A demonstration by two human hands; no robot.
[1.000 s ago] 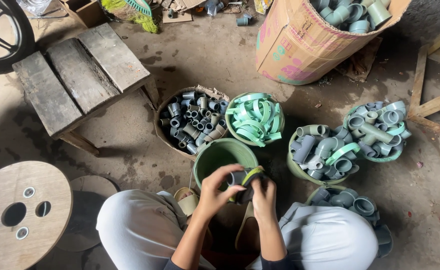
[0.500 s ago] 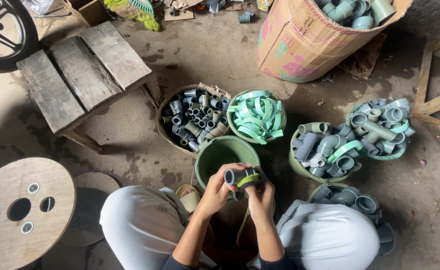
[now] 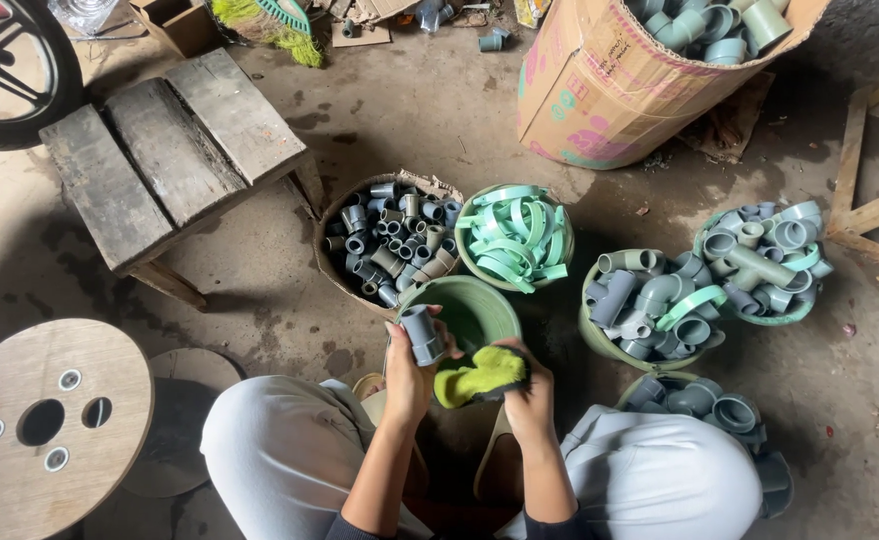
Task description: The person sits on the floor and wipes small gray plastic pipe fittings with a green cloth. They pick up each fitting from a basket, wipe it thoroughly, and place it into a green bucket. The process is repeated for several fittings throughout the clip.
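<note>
Left hand (image 3: 407, 368) closed around a short grey pipe fitting (image 3: 424, 335), held upright just above the near rim of the empty green bucket (image 3: 480, 300). Right hand (image 3: 530, 400) closed on a yellow-green rag (image 3: 478, 375), bunched, its loose end reaching toward the left hand. Fitting and rag near each other but apart. Each grip is a full wrap, fingers curled; no slack visible.

Risks, as judged from here:
- The fitting is smooth and held by its lower half only. A slip would likely send it into the green bucket or onto the floor between the knees.
- The rag's trailing end hangs close to the bucket rim; it could catch there or drop in.
- Containers crowd close: a basket of small grey fittings (image 3: 385, 240), a bucket of pale green rings (image 3: 515, 235), two buckets of larger grey elbows and tees (image 3: 650, 300) (image 3: 765, 250), another by the right knee (image 3: 705, 400). A dropped piece could land in the wrong one.
- The person squats low between them; a knee shifting could tip the nearest bucket.

Surface and room: bare concrete floor (image 3: 440, 110), stained and dusty, with scraps scattered at the far edge. A rough wooden stool (image 3: 175, 145) stands to the left, with a round wooden spool end (image 3: 45, 425) below it. A large cardboard drum (image 3: 610, 80) full of fittings stands at the far right, beside some timber framing (image 3: 860, 200). A wheel (image 3: 15, 70) shows at the top left corner and a green broom (image 3: 260, 20) at the top. No bench; all work is at floor level.
</note>
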